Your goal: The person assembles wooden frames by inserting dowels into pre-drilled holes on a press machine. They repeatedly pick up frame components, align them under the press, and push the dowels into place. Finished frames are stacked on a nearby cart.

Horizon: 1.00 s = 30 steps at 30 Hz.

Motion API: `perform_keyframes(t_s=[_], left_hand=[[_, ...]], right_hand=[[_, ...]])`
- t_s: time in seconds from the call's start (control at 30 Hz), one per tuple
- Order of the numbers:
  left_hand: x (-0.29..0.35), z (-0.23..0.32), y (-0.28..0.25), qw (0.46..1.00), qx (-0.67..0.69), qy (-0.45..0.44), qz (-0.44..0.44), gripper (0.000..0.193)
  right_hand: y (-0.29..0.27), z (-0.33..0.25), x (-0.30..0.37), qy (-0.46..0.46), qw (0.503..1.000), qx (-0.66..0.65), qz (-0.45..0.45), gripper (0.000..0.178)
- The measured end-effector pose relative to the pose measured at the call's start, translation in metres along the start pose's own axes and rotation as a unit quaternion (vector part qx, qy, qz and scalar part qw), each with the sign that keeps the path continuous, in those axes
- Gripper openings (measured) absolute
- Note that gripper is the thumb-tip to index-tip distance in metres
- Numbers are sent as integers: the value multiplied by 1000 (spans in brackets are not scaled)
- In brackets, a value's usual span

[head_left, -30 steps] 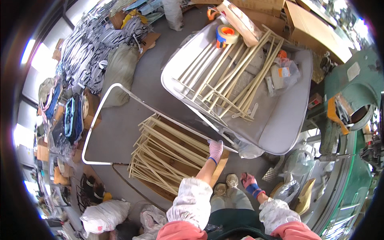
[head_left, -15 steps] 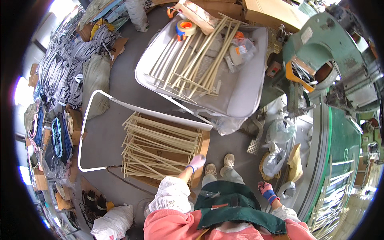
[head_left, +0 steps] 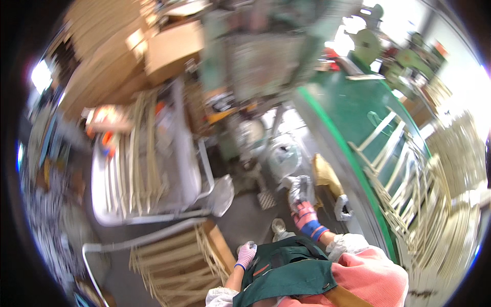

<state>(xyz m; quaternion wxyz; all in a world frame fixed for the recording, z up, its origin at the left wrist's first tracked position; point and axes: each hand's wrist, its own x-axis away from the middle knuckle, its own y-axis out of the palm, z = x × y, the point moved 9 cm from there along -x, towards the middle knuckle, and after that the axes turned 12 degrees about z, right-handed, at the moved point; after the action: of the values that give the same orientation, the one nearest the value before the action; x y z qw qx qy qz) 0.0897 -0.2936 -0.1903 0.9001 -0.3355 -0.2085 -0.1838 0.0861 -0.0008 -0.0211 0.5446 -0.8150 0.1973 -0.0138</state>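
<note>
My left hand (head_left: 246,254), in a pale pink glove with a blue cuff, hangs in front of the dark green apron (head_left: 286,271). Its fingers look bent, but blur hides what they hold, if anything. Farther right, my right hand (head_left: 307,219), in a pink glove with blue bands, stretches forward. Its fingers are extended at the near edge of a clear plastic bag (head_left: 300,187) in a container; whether they touch its contents is hidden. A yellow-brown sack (head_left: 326,174) stands just right of the bag. Left of my left hand lies a stack of cream rods (head_left: 174,261) on cardboard.
A white-rimmed tub (head_left: 102,210) with rods and orange tape (head_left: 108,143) stands at left. A pedal (head_left: 266,199) sits on the floor below a green machine (head_left: 261,61), blurred. On the right, a green-topped table (head_left: 342,112) carries cream frames (head_left: 394,169). Cardboard boxes (head_left: 174,48) stand behind.
The view has swung right, so the tub and rods now sit farther left. My right hand has moved forward to the plastic bag. My left hand has left the rods for the apron front.
</note>
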Motion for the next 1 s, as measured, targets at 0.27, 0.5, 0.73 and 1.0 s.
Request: perform_keyframes(t_s=[0.27, 0.5, 0.73, 1.0], left_hand=[[-82, 286, 86, 967, -33, 243, -67, 37], [-42, 472, 220, 839, -219, 491, -86, 63], [-37, 585, 321, 624, -411, 663, -51, 98], [80, 624, 373, 490, -187, 823, -217, 84]], right_hand=[[-236, 349, -14, 398, 844, 321, 165, 70], [-177, 350, -79, 323, 923, 209, 12, 57], [-310, 418, 67, 421, 824, 344, 160, 73], [-446, 480, 208, 510, 607, 539, 285, 82]])
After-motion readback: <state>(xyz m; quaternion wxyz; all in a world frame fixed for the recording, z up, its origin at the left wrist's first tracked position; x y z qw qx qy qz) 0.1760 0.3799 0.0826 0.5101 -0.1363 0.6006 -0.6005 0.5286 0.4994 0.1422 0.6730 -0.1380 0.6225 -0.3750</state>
